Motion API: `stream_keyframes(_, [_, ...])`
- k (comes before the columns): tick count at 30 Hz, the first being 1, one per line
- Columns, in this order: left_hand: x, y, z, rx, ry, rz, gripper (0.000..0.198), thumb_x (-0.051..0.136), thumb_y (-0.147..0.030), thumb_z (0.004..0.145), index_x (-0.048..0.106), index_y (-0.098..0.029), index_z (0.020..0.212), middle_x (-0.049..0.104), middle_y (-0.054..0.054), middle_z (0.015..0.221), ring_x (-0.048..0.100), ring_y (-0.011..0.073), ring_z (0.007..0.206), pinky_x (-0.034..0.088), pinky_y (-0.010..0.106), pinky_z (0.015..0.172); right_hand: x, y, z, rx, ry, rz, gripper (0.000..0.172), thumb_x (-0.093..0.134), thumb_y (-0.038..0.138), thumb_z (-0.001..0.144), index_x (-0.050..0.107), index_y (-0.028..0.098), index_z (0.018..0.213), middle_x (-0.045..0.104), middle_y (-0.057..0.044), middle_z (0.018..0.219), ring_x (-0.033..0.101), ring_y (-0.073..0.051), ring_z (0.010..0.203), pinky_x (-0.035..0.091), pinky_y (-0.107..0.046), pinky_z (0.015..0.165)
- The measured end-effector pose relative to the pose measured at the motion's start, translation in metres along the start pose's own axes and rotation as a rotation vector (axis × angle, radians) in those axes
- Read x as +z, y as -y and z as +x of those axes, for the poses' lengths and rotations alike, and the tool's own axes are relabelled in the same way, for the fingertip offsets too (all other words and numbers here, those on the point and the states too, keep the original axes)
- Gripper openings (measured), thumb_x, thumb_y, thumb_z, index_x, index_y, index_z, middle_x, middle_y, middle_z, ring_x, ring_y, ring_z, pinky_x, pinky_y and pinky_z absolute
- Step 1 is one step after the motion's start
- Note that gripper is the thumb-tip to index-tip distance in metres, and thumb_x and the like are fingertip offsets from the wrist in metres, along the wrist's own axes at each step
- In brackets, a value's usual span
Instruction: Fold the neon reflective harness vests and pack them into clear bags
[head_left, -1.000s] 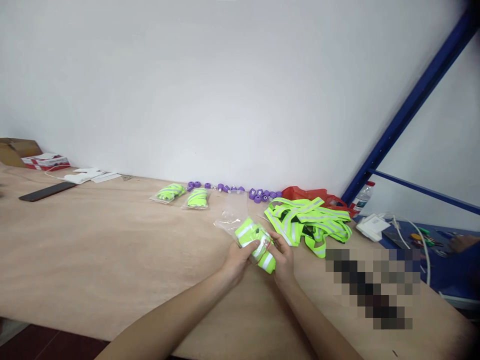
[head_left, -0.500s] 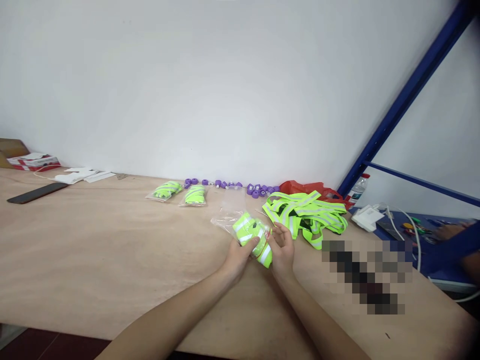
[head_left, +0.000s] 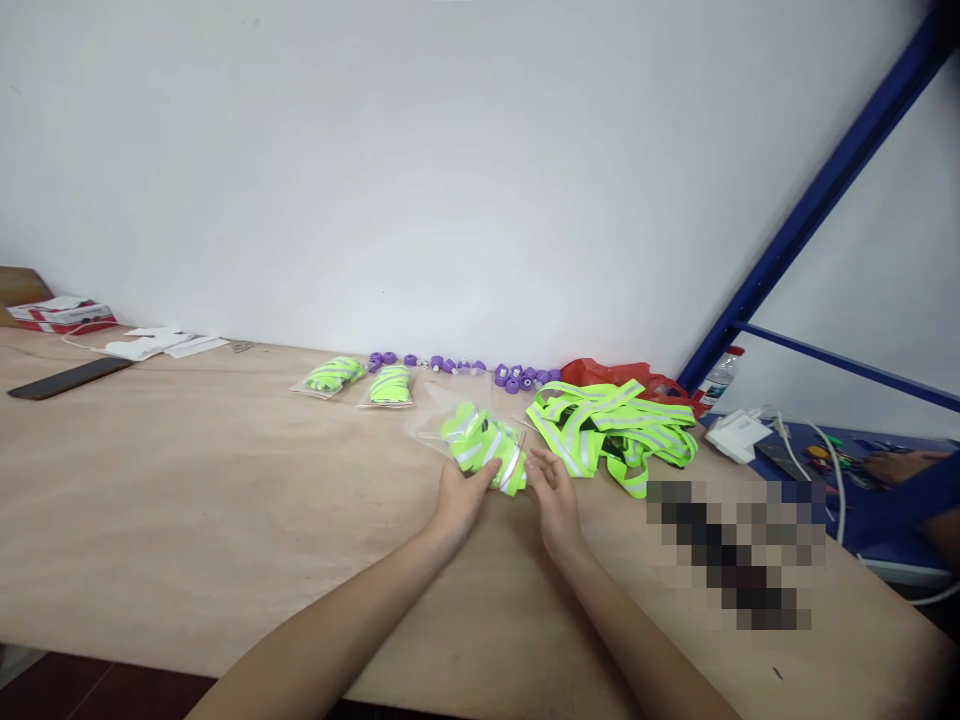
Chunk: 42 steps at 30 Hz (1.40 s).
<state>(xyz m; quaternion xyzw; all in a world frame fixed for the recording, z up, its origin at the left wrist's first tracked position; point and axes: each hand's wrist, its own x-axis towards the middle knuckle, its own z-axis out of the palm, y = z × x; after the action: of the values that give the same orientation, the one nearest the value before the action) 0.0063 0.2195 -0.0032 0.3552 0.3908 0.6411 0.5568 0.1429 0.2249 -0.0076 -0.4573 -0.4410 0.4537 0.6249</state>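
Observation:
A folded neon-yellow reflective strap (head_left: 480,440) with silvery stripes lies in a clear plastic bag (head_left: 429,428) in front of me. My left hand (head_left: 461,500) grips the bag from its near left side, thumb on top of the strap. At the bag's right end, by a reddish line across the plastic, my right hand (head_left: 556,500) has bent fingers pinched at the edge. Its exact hold is partly hidden. Right of the bag lies a loose heap of the same reflective straps (head_left: 615,430).
Two filled bags (head_left: 334,376) (head_left: 391,386) lie left of centre. Purple pieces (head_left: 517,378) line the wall beside a red plastic bag (head_left: 607,374). A bottle (head_left: 718,378), a white adapter (head_left: 739,436) and another person's hand (head_left: 900,466) are at right. A dark bar (head_left: 71,378) lies left.
Both hands and the bagged strap have moved slightly away from me and left. More of the strap now shows inside the clear plastic, and my right hand has shifted toward its end.

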Motion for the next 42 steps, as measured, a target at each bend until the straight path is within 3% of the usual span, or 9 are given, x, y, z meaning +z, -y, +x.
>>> stream_keyframes(3, [-0.007, -0.006, 0.006, 0.051, -0.022, 0.059, 0.054, 0.088, -0.043, 0.061, 0.071, -0.01, 0.1, 0.076, 0.016, 0.106, 0.071, 0.0315, 0.097, 0.056, 0.04, 0.085, 0.002, 0.004, -0.004, 0.108, 0.165, 0.019, 0.046, 0.081, 0.053, 0.067, 0.07, 0.019, 0.095, 0.073, -0.007, 0.093, 0.067, -0.023, 0.075, 0.057, -0.034, 0.058])
stream_keyframes(12, [-0.006, -0.006, 0.001, 0.041, 0.177, 0.135, 0.054, 0.084, -0.044, 0.067, 0.07, -0.011, 0.108, 0.074, 0.015, 0.113, 0.069, 0.0318, 0.107, 0.053, 0.039, 0.093, -0.002, 0.006, -0.009, 0.114, 0.235, 0.23, 0.045, 0.09, 0.04, 0.06, 0.076, 0.023, 0.099, 0.076, -0.006, 0.102, 0.069, -0.027, 0.097, 0.057, -0.041, 0.085])
stream_keyframes(16, [-0.002, -0.002, -0.005, -0.014, 0.211, 0.18, 0.053, 0.085, -0.039, 0.067, 0.07, -0.011, 0.11, 0.075, 0.014, 0.111, 0.069, 0.0332, 0.107, 0.054, 0.041, 0.093, 0.002, -0.002, -0.009, 0.087, 0.159, 0.21, 0.047, 0.089, 0.034, 0.058, 0.074, 0.024, 0.101, 0.076, -0.005, 0.107, 0.068, -0.027, 0.102, 0.056, -0.041, 0.089])
stream_keyframes(21, [0.0, 0.0, -0.008, -0.017, 0.293, 0.174, 0.054, 0.085, -0.039, 0.068, 0.07, -0.012, 0.112, 0.074, 0.014, 0.115, 0.067, 0.0339, 0.11, 0.053, 0.042, 0.096, 0.001, -0.008, -0.006, 0.083, 0.065, 0.157, 0.042, 0.087, 0.028, 0.054, 0.07, 0.022, 0.093, 0.077, -0.004, 0.096, 0.071, -0.027, 0.092, 0.059, -0.037, 0.078])
stream_keyframes(27, [0.0, -0.001, -0.007, 0.007, 0.28, 0.175, 0.052, 0.084, -0.04, 0.071, 0.07, -0.011, 0.111, 0.074, 0.014, 0.113, 0.068, 0.0332, 0.108, 0.054, 0.041, 0.094, 0.001, -0.004, -0.009, 0.144, 0.163, 0.216, 0.042, 0.087, 0.032, 0.058, 0.072, 0.022, 0.097, 0.078, -0.005, 0.09, 0.071, -0.026, 0.085, 0.058, -0.038, 0.076])
stream_keyframes(32, [0.001, -0.002, -0.007, 0.013, 0.265, 0.156, 0.05, 0.083, -0.041, 0.072, 0.07, -0.011, 0.109, 0.074, 0.014, 0.112, 0.069, 0.0322, 0.107, 0.054, 0.04, 0.092, -0.002, -0.003, -0.01, 0.226, 0.255, 0.344, 0.03, 0.086, 0.036, 0.063, 0.076, 0.02, 0.086, 0.077, -0.007, 0.091, 0.07, -0.024, 0.082, 0.056, -0.039, 0.08])
stream_keyframes(37, [0.001, -0.002, -0.007, 0.003, 0.209, 0.148, 0.049, 0.084, -0.041, 0.069, 0.072, -0.012, 0.105, 0.076, 0.013, 0.107, 0.071, 0.0313, 0.101, 0.056, 0.039, 0.088, -0.002, 0.004, -0.011, 0.293, 0.398, 0.445, 0.033, 0.078, 0.048, 0.073, 0.076, 0.023, 0.094, 0.076, -0.008, 0.099, 0.069, -0.028, 0.096, 0.052, -0.045, 0.092])
stream_keyframes(42, [0.001, -0.004, -0.007, -0.01, 0.178, 0.131, 0.049, 0.084, -0.042, 0.068, 0.072, -0.011, 0.104, 0.077, 0.013, 0.104, 0.072, 0.0309, 0.099, 0.057, 0.037, 0.084, -0.003, 0.012, -0.014, 0.346, 0.529, 0.473, 0.047, 0.065, 0.064, 0.081, 0.074, 0.024, 0.104, 0.073, -0.009, 0.115, 0.064, -0.028, 0.112, 0.043, -0.046, 0.105])
